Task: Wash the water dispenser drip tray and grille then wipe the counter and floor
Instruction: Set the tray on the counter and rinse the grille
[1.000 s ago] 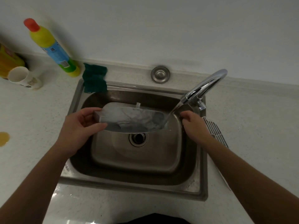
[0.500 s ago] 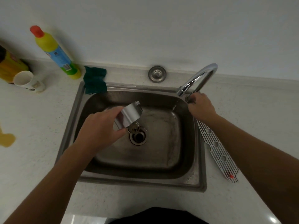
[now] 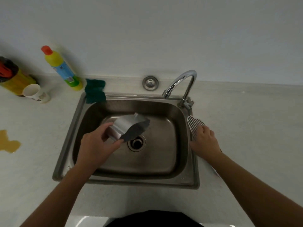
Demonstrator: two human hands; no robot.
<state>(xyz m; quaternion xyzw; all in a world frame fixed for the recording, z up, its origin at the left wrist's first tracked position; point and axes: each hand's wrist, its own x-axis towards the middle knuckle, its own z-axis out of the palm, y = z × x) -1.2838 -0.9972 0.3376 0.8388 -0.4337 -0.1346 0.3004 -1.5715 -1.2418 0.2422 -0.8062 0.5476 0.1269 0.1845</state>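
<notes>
While the left hand (image 3: 96,145) grips the shiny silver drip tray (image 3: 129,128) over the steel sink (image 3: 68,133), the right hand (image 3: 205,140) lies open on the white slotted grille (image 3: 193,124), which I think gets picked up and washed next.

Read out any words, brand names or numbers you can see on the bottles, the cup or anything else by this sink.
No text here can be read.
Yellow bottle with red cap: blue label with print, too blurred to read.
Yellow container at the left edge: red and black markings, unreadable.
White cup: dark marks low on its side, too small to read.
Drip tray, grille, faucet: no markings visible.
</notes>
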